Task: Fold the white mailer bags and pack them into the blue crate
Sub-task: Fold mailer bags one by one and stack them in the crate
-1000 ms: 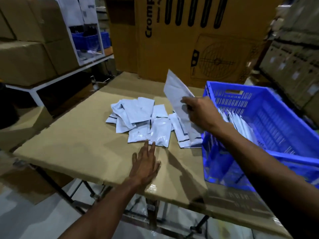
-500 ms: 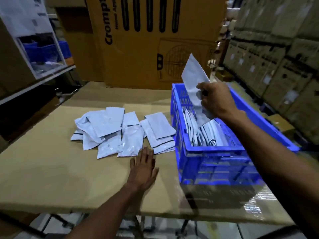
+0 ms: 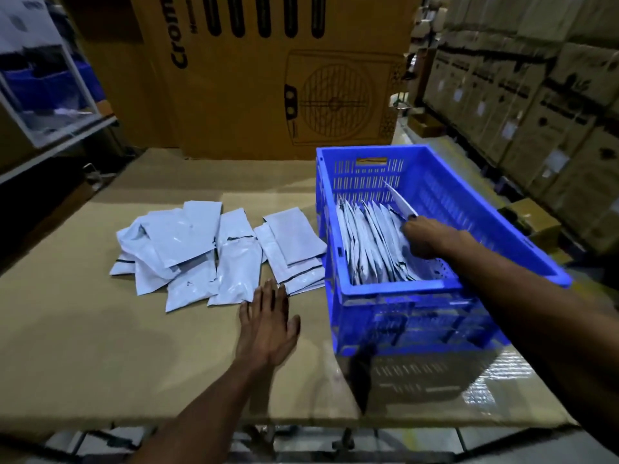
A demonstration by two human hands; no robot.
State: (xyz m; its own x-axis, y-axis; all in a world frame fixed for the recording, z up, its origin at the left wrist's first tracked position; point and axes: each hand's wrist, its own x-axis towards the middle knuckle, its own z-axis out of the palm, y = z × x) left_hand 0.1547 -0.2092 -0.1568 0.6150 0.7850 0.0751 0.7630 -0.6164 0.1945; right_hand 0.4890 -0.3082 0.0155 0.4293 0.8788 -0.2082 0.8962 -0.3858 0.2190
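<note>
Since 0.5 s ago the right hand (image 3: 422, 236) has dropped into the crate (image 3: 395, 289), its fingers pinching 1 bag (image 3: 398, 203) to slot it upright beside the packed row (image 3: 371, 242). Left of the crate, the left hand (image 3: 268, 324) lies flat, fingers straight, on the cardboard tabletop (image 3: 83, 346), touching the glossy loose bags (image 3: 201, 249).

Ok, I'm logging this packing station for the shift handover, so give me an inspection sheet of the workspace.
Surface: cardboard-covered table.
Job's things: loose white mailer bags piled on the table; blue crate at right, folded bags standing in a row inside.
Clutter: nothing seen.
Grippers: left hand flat on the table; right hand in the crate, holding a mailer bag.
Cables: nothing seen.
Surroundings: large fan carton behind; stacked boxes right.
</note>
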